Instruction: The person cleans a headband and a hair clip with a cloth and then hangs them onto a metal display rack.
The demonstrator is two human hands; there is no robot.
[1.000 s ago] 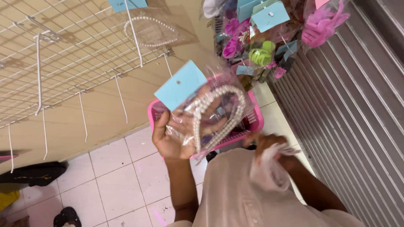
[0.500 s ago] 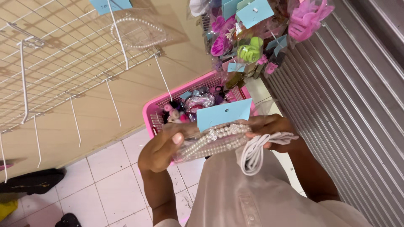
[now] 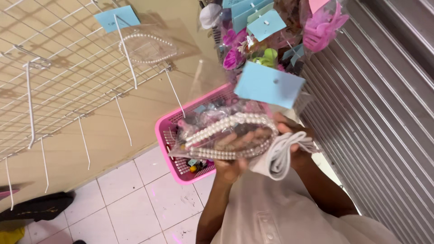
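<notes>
A pearl headband (image 3: 226, 124) lies in a clear plastic packet topped by a light-blue card (image 3: 269, 85). My left hand (image 3: 235, 156) holds the packet from underneath, palm up, over the pink basket (image 3: 166, 135). My right hand (image 3: 294, 142) is closed on a white bundle of folded plastic (image 3: 280, 158), and its fingertips touch the packet's right end. Both hands are close together in front of my chest.
A white wire grid (image 3: 58, 77) with long hooks covers the beige wall at left; another packed pearl headband (image 3: 147, 45) hangs there. Packets of hair clips (image 3: 321, 25) hang at the top. A metal roller shutter (image 3: 384, 117) is at right. A dark item (image 3: 36, 205) lies on the tiled floor.
The packet has turned and risen, so its blue card now points up to the right. My left hand slid right, underneath it. My right hand kept the white bundle.
</notes>
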